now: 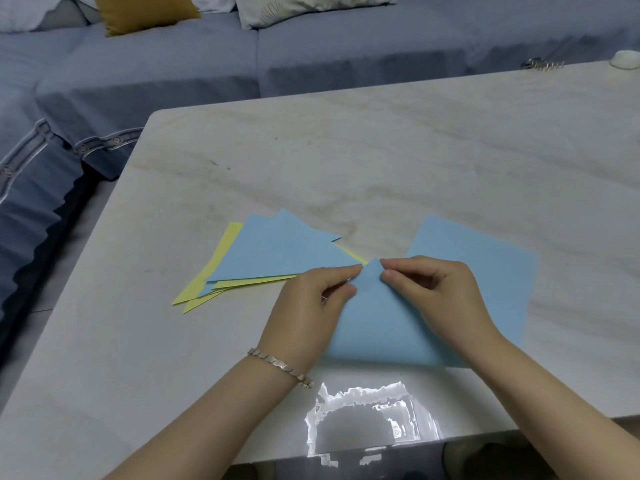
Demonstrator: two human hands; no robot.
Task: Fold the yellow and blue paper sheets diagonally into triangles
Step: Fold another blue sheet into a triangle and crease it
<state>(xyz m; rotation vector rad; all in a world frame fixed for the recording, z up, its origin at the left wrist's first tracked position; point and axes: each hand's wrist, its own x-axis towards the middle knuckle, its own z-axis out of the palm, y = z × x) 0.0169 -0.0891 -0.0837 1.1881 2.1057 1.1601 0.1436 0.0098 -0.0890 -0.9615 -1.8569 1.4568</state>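
A blue paper sheet [374, 323] lies folded over near the table's front edge, its pointed corner at the top between my hands. My left hand [308, 306] pinches that corner from the left. My right hand [433, 292] pinches it from the right with thumb and forefinger. Under it lies a flat blue sheet [485, 271] reaching to the right. To the left is a pile of folded triangles: a blue triangle [277, 254] on top, yellow paper [214, 271] showing beneath it.
The white marble table [346, 161] extends far back and right. A small metal object [542, 64] and a white round object [625, 58] sit at its far right edge. A blue sofa [173, 71] with cushions runs behind and to the left.
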